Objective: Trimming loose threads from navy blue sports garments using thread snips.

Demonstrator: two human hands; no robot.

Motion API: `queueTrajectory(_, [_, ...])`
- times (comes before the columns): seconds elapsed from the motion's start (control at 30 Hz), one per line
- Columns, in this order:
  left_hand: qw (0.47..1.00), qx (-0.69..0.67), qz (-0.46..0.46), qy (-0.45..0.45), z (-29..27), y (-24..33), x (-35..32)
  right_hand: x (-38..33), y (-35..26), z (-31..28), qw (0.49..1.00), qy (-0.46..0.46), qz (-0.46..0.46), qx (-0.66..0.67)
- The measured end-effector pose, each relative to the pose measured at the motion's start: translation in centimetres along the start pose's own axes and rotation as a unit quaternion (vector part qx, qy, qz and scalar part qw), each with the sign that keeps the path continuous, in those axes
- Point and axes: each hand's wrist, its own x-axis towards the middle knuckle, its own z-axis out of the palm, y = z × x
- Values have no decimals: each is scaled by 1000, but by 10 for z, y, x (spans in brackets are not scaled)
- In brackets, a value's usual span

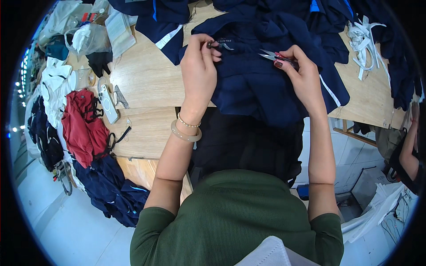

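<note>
A navy garment with a white stripe lies spread on the table and hangs over its near edge toward my lap. My right hand holds a pair of thread snips above it, the blades parted and pointing left. My left hand is over the garment's left side, fingers curled in a pinch. A small pale, curved strip shows beside those fingertips; I cannot tell if they grip it, or what else is between them. Printed lettering lies on the cloth between my hands.
More navy garments lie along the far side. White strips are heaped at right. At left are a phone, red garment and plastic bags. Another person's arm shows at the right edge.
</note>
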Motion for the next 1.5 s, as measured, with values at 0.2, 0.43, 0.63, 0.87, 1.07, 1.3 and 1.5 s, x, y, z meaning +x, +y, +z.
queueTrajectory(0.2, [968,110,149,-168,9,4,-19,-8,5,3,999,7,19,50])
queueTrajectory(0.43, [995,-26,-36,-87,11,-13,-20,-16,8,6,996,16,27,80])
queueTrajectory(0.63, [931,-211,-281,-100,-5,4,-39,-23,-5,4,998,37,28,37])
queueTrajectory(0.87, [765,-466,-443,-18,14,22,-64,-35,-20,13,998,47,21,24])
queueTrajectory(1.07, [874,-286,-385,-76,23,25,-53,-37,-7,17,997,57,31,46])
queueTrajectory(1.3, [987,132,92,-25,22,9,-48,-32,-15,6,999,45,6,29])
queueTrajectory(1.5, [976,166,139,-28,27,-6,-41,-31,-24,2,999,41,-19,-29])
